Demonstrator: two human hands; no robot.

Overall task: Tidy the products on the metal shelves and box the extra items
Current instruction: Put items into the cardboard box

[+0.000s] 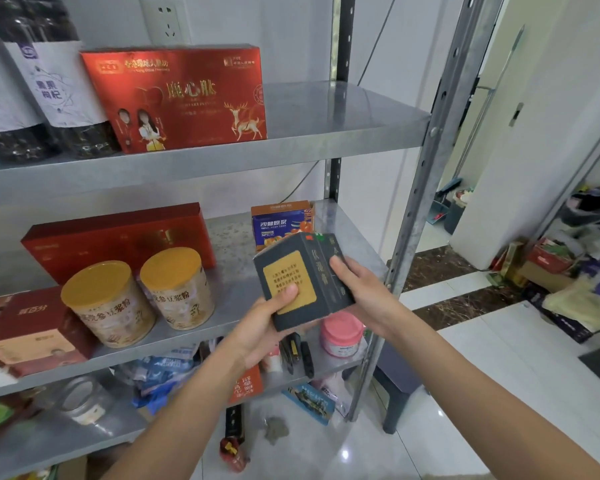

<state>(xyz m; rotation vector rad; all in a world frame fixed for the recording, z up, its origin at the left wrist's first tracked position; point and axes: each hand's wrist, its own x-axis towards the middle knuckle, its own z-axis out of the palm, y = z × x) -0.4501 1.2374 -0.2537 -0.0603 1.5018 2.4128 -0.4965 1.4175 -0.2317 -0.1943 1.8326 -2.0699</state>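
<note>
A dark grey box [293, 268] with a yellow label panel is held in front of the middle metal shelf [232, 275]. My left hand [262, 322] grips it from below, thumb pressed on the yellow panel. My right hand [359, 289] holds its right side, fingers curled round the edge. Behind the box on the same shelf stands a blue and orange carton [281, 221]. Two yellow-lidded tins [110, 303] [177, 287] and a flat red box [118, 237] sit further left.
The top shelf [343, 116] carries a red deer-print box [177, 97] and dark jars [45, 81]. A pink-lidded jar [342, 334] and mixed packets lie on the lower shelf. A steel upright [416, 188] stands to the right. A cluttered pile [568, 265] fills the floor far right.
</note>
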